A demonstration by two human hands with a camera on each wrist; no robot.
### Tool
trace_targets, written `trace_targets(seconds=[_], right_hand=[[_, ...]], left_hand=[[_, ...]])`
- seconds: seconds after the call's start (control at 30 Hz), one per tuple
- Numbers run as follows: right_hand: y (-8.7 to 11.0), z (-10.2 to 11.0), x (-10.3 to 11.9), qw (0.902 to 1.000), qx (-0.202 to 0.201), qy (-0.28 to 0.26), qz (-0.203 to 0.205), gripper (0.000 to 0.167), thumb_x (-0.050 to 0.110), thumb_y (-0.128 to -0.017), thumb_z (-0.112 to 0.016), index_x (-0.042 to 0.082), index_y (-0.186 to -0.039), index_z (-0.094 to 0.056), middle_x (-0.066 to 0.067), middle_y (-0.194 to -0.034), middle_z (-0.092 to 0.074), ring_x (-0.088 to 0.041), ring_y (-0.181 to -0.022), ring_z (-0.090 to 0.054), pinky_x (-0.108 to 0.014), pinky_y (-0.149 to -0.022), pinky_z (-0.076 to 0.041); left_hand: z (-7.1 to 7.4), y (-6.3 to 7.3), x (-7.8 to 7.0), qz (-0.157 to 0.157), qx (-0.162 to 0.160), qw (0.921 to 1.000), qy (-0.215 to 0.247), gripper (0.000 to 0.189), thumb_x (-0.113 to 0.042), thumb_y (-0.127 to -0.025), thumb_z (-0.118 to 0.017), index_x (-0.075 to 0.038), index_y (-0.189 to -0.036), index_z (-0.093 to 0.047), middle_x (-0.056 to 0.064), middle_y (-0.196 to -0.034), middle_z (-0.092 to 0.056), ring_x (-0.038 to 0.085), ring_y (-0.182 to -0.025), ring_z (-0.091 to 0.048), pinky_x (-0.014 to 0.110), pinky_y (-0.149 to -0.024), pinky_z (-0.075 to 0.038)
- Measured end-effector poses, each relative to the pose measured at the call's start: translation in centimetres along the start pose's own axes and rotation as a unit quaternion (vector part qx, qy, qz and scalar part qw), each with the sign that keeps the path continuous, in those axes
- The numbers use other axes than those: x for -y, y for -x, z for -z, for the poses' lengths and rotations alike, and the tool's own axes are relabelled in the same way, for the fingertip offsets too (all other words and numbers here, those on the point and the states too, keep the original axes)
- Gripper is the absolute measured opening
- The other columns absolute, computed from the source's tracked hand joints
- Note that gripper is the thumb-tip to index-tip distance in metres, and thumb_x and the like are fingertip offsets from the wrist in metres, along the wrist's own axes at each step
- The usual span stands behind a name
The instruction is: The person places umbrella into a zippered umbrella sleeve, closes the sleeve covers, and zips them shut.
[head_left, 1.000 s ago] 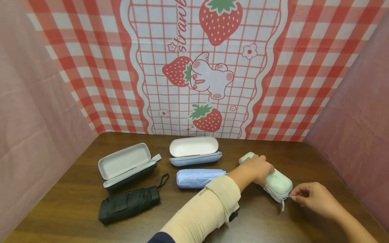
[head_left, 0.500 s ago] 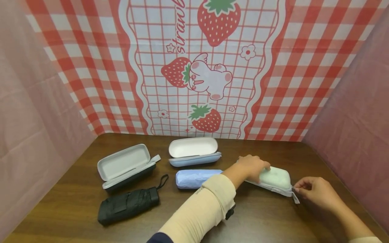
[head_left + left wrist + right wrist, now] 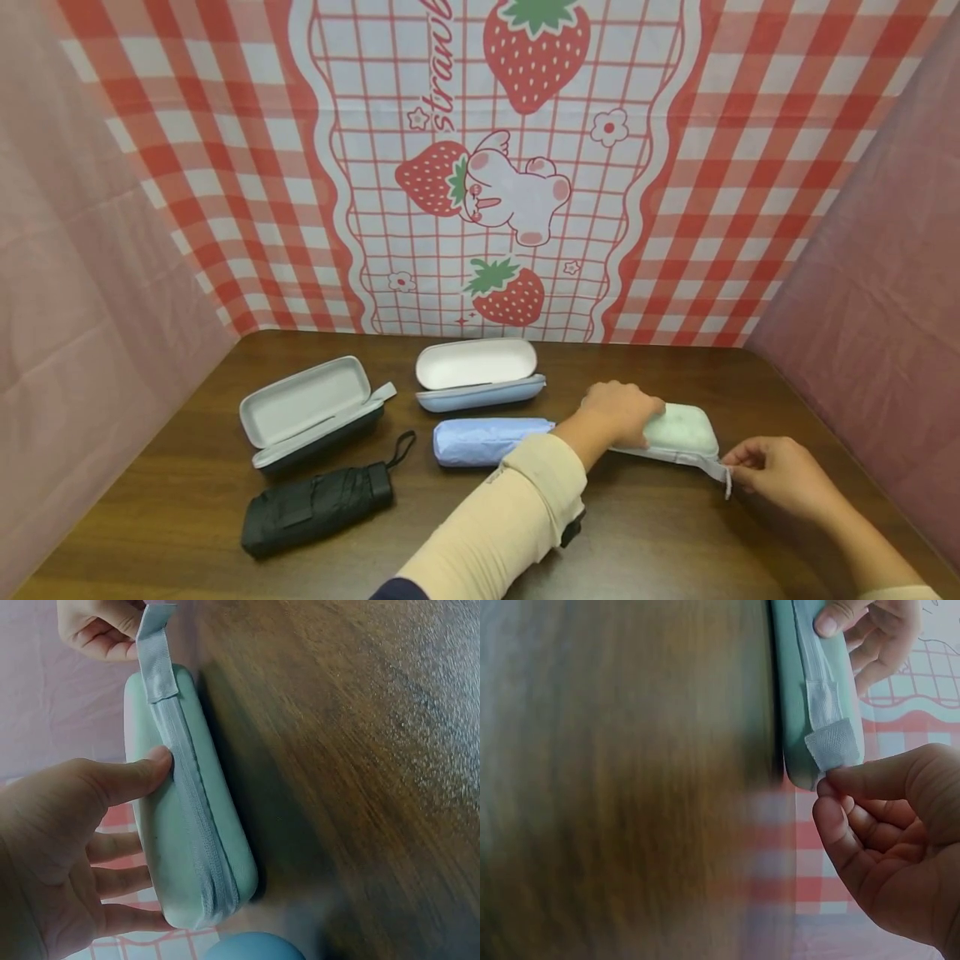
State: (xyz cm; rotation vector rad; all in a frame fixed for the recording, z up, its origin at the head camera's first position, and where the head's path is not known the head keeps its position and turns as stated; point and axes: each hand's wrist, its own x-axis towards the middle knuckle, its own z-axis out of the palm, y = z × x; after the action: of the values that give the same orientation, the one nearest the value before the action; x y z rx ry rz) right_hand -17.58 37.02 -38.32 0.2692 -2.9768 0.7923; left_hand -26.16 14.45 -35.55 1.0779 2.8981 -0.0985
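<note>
Green case [image 3: 681, 429]: on the right side of the table [image 3: 652, 542], lid down; contents hidden from me.
Left grip [image 3: 622, 414]: wrapped round the case near its left end. Thumb bears on the front beside the zip [image 3: 196, 817]; 3 fingers show behind the body.
Right grip [image 3: 783, 479]: thumb and index finger pinch at the right end of the case, by my reading on the zip pull, which my fingertips cover.
Tab [image 3: 834, 744]: pale strap at that same end. It lies against or just beside my right thumb; I cannot tell which.
Zip line: runs along the front face with no gap visible there. Slider position is not shown.
Step in hand: working the zip round the end, in my judgement.
Bracing: hold the body firm with the left grip, pressing only enough to stop it turning.
Pull direction: draw in line with the teeth and ease off at the curved corner.
Caution: the tab could catch in the slider; fold it outward first. If the pull binds, back off rather than force it.
Nearby: blue umbrella [image 3: 480, 442] and open blue case [image 3: 477, 364] at centre; black umbrella [image 3: 318, 508] and open grey case [image 3: 307, 400] at left.
</note>
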Motion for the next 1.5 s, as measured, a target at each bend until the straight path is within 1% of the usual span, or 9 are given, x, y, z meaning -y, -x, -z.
trace_targets(seconds=[0.27, 0.53, 0.67, 0.87, 1.07, 1.17, 1.27, 1.4, 1.5], right_hand=[[-0.3, -0.3, 0.4, 0.9994, 0.013, -0.030, -0.007, 0.005, 0.000, -0.083, -0.069, -0.001, -0.088, -0.070, -0.003, -0.077, -0.067, -0.009, -0.060, -0.060, -0.025, -0.056, -0.050], [-0.8, -0.8, 1.2, 0.9981, 0.010, -0.060, -0.008, 0.005, -0.003, -0.082, -0.067, -0.005, -0.087, -0.069, -0.006, -0.076, -0.067, -0.009, -0.060, -0.060, -0.025, -0.055, -0.051], [-0.8, -0.8, 1.3, 0.9975, 0.008, -0.068, -0.016, 0.007, -0.003, -0.082, -0.066, -0.007, -0.088, -0.069, -0.008, -0.078, -0.068, -0.010, -0.060, -0.061, -0.026, -0.055, -0.052], [-0.7, -0.6, 1.1, 0.9995, -0.001, -0.030, -0.012, 0.006, -0.001, -0.082, -0.068, -0.002, -0.087, -0.070, -0.004, -0.077, -0.068, -0.008, -0.059, -0.059, -0.025, -0.055, -0.049], [-0.9, -0.4, 0.7, 1.0000, -0.003, 0.000, -0.005, 0.003, 0.002, -0.084, -0.068, 0.002, -0.086, -0.070, -0.001, -0.075, -0.066, -0.006, -0.058, -0.057, -0.024, -0.055, -0.047], [-1.0, -0.2, 0.4, 0.9999, -0.007, 0.014, -0.002, 0.003, 0.003, -0.084, -0.068, 0.004, -0.085, -0.070, 0.001, -0.073, -0.065, -0.006, -0.058, -0.056, -0.025, -0.055, -0.045], [-1.1, 0.0, 0.3, 0.9995, -0.015, 0.026, 0.003, 0.004, 0.003, -0.083, -0.068, 0.005, -0.084, -0.070, 0.003, -0.071, -0.064, -0.005, -0.059, -0.055, -0.025, -0.057, -0.044], [-1.2, 0.1, 0.1, 0.9986, -0.027, 0.043, 0.013, 0.005, 0.004, -0.080, -0.069, 0.008, -0.081, -0.070, 0.005, -0.069, -0.062, -0.003, -0.061, -0.051, -0.026, -0.057, -0.042], [-1.3, 0.1, 0.1, 0.9983, -0.025, 0.051, 0.014, 0.005, 0.003, -0.081, -0.068, 0.007, -0.080, -0.070, 0.004, -0.070, -0.062, -0.004, -0.061, -0.051, -0.026, -0.056, -0.042]], left_hand=[[-0.3, -0.2, -0.4, 0.013, -0.009, 0.9997, -0.017, 0.053, -0.052, -0.084, -0.070, -0.049, -0.133, -0.052, -0.017, -0.120, -0.060, 0.014, -0.099, -0.058, 0.038, -0.076, -0.049], [-0.3, -0.3, -0.7, 0.028, -0.017, 0.9992, -0.023, 0.051, -0.052, -0.083, -0.071, -0.050, -0.130, -0.053, -0.015, -0.118, -0.061, 0.015, -0.099, -0.056, 0.041, -0.074, -0.050], [-0.3, -0.3, -0.6, 0.026, -0.018, 0.9992, -0.024, 0.053, -0.053, -0.083, -0.071, -0.051, -0.132, -0.052, -0.016, -0.118, -0.061, 0.013, -0.099, -0.056, 0.039, -0.074, -0.049], [-0.3, -0.2, 0.2, 0.016, -0.023, 0.9996, -0.008, 0.060, -0.059, -0.077, -0.074, -0.050, -0.133, -0.053, -0.019, -0.121, -0.060, 0.010, -0.101, -0.056, 0.034, -0.075, -0.047], [0.2, 0.4, 1.9, 0.013, -0.010, 0.9989, 0.045, 0.063, -0.048, -0.068, -0.086, -0.040, -0.126, -0.062, -0.020, -0.118, -0.061, 0.006, -0.102, -0.056, 0.031, -0.072, -0.048], [0.4, 0.6, 2.3, 0.016, -0.013, 0.9982, 0.057, 0.060, -0.046, -0.065, -0.089, -0.037, -0.120, -0.067, -0.020, -0.113, -0.063, 0.005, -0.099, -0.057, 0.029, -0.068, -0.048], [0.4, 0.5, 2.3, 0.019, -0.018, 0.9981, 0.056, 0.052, -0.047, -0.066, -0.088, -0.035, -0.113, -0.070, -0.020, -0.106, -0.064, 0.005, -0.093, -0.058, 0.029, -0.065, -0.048], [0.0, 0.1, 1.7, 0.024, -0.027, 0.9982, 0.048, 0.040, -0.043, -0.071, -0.086, -0.034, -0.106, -0.070, -0.017, -0.096, -0.063, 0.006, -0.083, -0.056, 0.030, -0.063, -0.047], [-0.4, 0.0, 1.1, 0.037, -0.033, 0.9982, 0.033, 0.031, -0.037, -0.078, -0.082, -0.034, -0.106, -0.069, -0.016, -0.098, -0.064, 0.006, -0.086, -0.058, 0.030, -0.065, -0.049]])
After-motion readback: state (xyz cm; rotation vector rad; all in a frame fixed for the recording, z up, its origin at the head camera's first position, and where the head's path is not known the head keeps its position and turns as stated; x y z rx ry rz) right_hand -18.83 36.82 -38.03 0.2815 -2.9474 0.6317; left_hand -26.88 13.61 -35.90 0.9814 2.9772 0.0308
